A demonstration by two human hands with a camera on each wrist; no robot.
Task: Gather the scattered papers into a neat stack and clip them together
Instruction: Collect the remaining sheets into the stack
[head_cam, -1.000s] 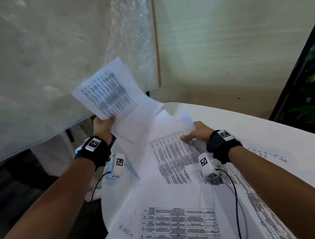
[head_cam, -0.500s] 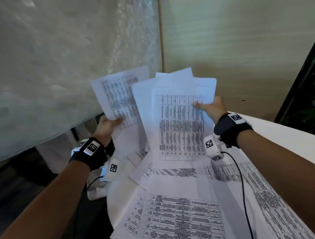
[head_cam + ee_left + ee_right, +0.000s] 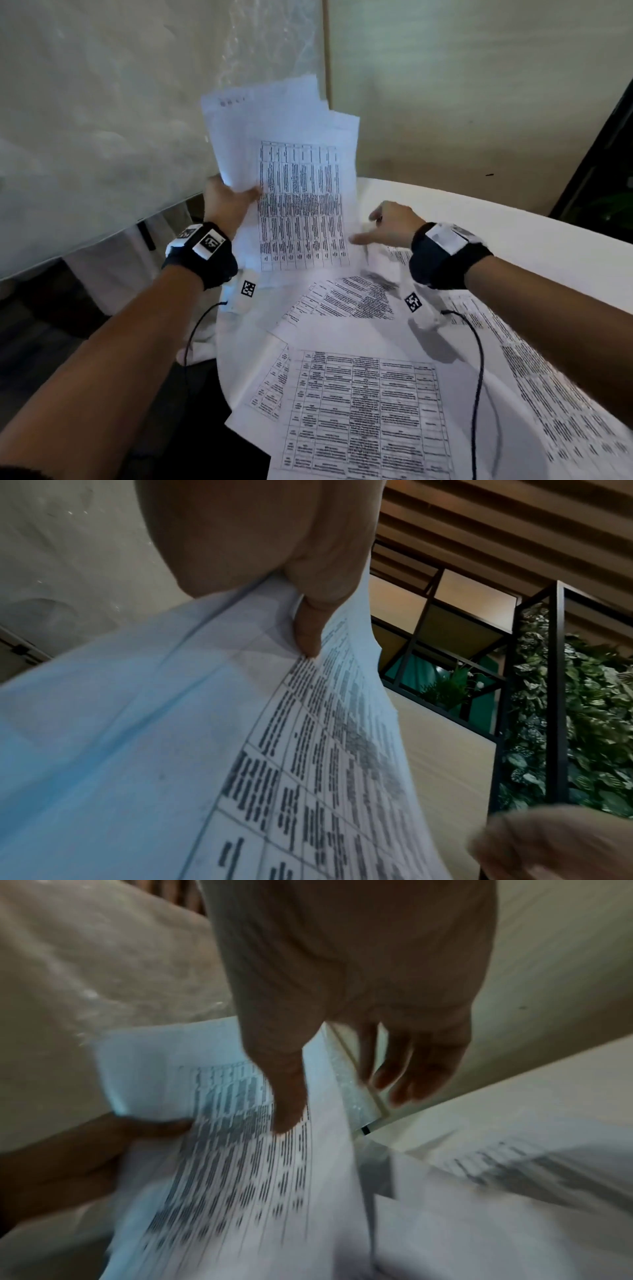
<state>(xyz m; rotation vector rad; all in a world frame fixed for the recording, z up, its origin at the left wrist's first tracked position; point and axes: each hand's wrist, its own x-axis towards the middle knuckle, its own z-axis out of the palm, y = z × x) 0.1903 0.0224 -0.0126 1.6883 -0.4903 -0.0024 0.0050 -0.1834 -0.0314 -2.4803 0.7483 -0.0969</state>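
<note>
Right hand (image 3: 387, 224) let go, now open beside white printed paper sheets (image 3: 294, 192) gripped by left hand (image 3: 226, 202); uneven fan may slip onto round white table (image 3: 479, 219)

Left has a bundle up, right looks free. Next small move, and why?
Probably lower the right hand, empty with fingers loose, to the loose sheet lying nearest below it and add it to the held bundle that the left hand pinches. Several sheets still lie scattered on the table.

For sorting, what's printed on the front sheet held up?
White paper sheet bearing a black gridded table of dense text, clearest in the head view.
</note>
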